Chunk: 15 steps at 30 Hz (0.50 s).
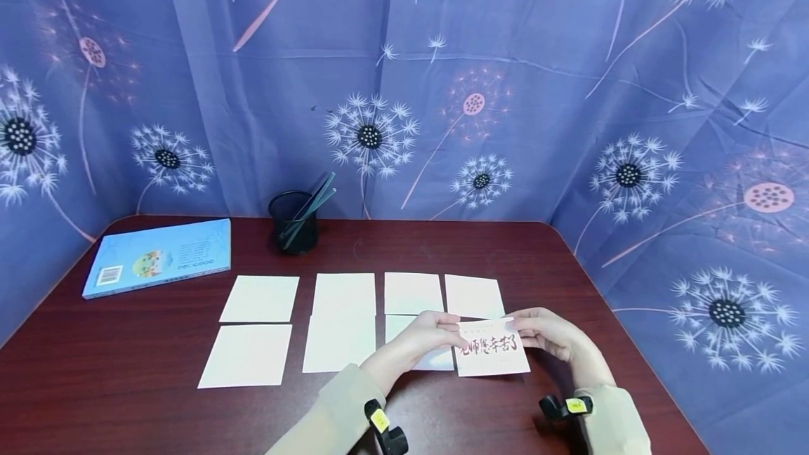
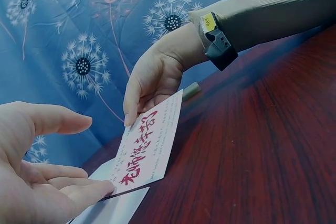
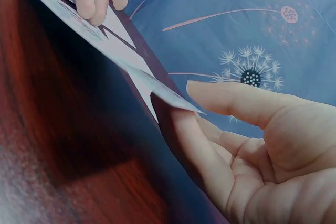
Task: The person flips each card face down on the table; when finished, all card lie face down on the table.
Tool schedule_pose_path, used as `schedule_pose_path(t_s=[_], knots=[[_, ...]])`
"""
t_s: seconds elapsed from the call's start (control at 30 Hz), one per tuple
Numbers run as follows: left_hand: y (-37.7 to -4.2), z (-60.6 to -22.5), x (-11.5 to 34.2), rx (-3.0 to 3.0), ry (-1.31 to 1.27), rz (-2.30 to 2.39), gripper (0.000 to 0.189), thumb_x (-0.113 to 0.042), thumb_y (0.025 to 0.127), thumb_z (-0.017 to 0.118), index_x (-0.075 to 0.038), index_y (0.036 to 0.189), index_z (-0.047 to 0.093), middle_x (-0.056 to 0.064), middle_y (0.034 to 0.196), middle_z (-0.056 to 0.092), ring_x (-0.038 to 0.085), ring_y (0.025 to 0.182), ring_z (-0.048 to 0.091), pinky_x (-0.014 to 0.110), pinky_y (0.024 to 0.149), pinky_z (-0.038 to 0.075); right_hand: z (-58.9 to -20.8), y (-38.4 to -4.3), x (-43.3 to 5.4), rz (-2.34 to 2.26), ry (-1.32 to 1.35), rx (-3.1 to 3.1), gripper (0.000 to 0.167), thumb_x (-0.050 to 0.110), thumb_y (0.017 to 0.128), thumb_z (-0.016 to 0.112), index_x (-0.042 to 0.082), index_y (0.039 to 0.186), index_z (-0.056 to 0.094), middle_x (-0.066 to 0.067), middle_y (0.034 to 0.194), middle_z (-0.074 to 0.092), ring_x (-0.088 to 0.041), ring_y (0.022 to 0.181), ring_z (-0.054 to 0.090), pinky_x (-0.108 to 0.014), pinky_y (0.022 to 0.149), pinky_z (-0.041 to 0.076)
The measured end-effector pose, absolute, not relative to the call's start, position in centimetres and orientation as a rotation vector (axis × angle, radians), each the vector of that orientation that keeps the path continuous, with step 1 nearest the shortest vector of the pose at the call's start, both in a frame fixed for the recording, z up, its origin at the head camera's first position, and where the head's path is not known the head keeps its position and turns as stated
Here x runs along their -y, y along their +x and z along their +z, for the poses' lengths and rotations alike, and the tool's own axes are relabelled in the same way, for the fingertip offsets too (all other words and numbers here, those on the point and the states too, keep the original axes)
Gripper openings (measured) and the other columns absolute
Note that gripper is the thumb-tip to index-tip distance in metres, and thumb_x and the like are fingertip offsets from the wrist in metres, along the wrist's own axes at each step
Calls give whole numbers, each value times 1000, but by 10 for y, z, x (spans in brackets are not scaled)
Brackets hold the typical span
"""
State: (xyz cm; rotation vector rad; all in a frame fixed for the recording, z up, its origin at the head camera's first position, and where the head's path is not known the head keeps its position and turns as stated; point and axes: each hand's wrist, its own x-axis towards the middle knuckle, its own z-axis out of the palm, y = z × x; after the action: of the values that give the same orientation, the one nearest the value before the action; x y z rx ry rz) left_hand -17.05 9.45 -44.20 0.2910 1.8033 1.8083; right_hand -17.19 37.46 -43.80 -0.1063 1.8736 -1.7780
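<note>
A white card (image 1: 491, 353) with large dark red Chinese characters is tilted up off the table at the front right. My right hand (image 1: 556, 335) pinches its far right corner, the thumb over the printed face and the fingers beneath, as the left wrist view shows. My left hand (image 1: 420, 343) is at the card's left edge. In the left wrist view its straight fingers (image 2: 79, 190) touch that edge, while the thumb stays apart from the card. A blank white card (image 1: 432, 359) lies partly hidden under my left hand. Another blank card (image 1: 474, 296) lies just beyond the printed one.
Several more white cards, such as the near left one (image 1: 246, 355), lie face blank in two rows on the dark red table (image 1: 126, 371). A blue book (image 1: 164, 255) lies at the back left. Beside it stands a black mesh cup (image 1: 296, 230) with green sticks.
</note>
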Motion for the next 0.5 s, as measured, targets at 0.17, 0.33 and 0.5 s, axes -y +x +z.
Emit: schedule_pose_path(t_s=[0.17, 0.33, 0.5], knots=[[-168, -440, -97, -1812, 294, 1804, 59, -5, 77, 74, 8, 131, 54, 22, 130, 61, 33, 124, 57, 42, 106, 46, -438, -172, -377, -1788, -97, -1871, 25, -3, 96, 47, -7, 116, 61, 2, 95, 74, -6, 86, 71, -21, 79, 58], [-165, -439, -100, -1804, 298, 1819, 56, -3, 77, 73, 9, 129, 55, 22, 124, 64, 30, 117, 62, 41, 101, 50, -435, -172, -379, -1769, -67, -1931, 25, -2, 95, 48, -8, 116, 61, 3, 94, 74, -5, 85, 71, -21, 77, 58], [-163, -437, -104, -1777, 308, 1832, 52, -3, 79, 72, 10, 126, 56, 19, 113, 69, 23, 104, 68, 37, 95, 54, -426, -171, -378, -1771, -83, -1966, 24, 1, 96, 49, -6, 114, 64, 4, 93, 74, -5, 85, 71, -21, 78, 58]])
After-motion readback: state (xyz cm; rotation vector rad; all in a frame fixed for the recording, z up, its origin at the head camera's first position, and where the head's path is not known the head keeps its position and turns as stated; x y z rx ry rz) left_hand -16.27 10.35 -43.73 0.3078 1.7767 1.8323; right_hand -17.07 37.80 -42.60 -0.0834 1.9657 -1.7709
